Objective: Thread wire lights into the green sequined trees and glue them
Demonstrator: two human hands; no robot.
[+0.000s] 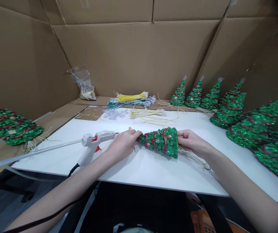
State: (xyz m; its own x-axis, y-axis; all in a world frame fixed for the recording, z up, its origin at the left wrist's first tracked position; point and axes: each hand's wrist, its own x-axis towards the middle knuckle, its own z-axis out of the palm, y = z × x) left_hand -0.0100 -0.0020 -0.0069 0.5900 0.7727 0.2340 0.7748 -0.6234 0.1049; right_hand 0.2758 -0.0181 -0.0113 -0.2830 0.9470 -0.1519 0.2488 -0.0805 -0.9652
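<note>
Sequinned green tree cone (160,141), strung with red garland and small ornaments, lies on its side near the front middle of the white surface (153,171), held at both ends. Cardboard walls (134,55) close in the bench on three sides. Along the right stands a row of finished trees (228,103), upright and close together, and one more tree (10,124) sits at the far left edge, tilted. At the back lie bundles of yellow and green wire stems (131,99), with a clear bag (83,84) propped in the corner. A hot glue gun (95,142) rests just beside the left wrist, a long clear glue stick (39,151) trailing out of its back.

The left hand (124,144) has its fingers closed around the narrow tip of the cone; the right hand (189,140) clamps the wide base, thumb on top. To my eye, steadying the cone well means keeping both grips light enough not to crush sequins, and keeping the tip turned away from the gun's nozzle, which sits very near the left knuckles.

Hard to make out: the cone's tip is buried inside the left fist, so whether a topper is on it I cannot say. Thin yellow strands (194,158) run out below the right hand, partly covered by it. The far-right trees are cut by the frame edge.
</note>
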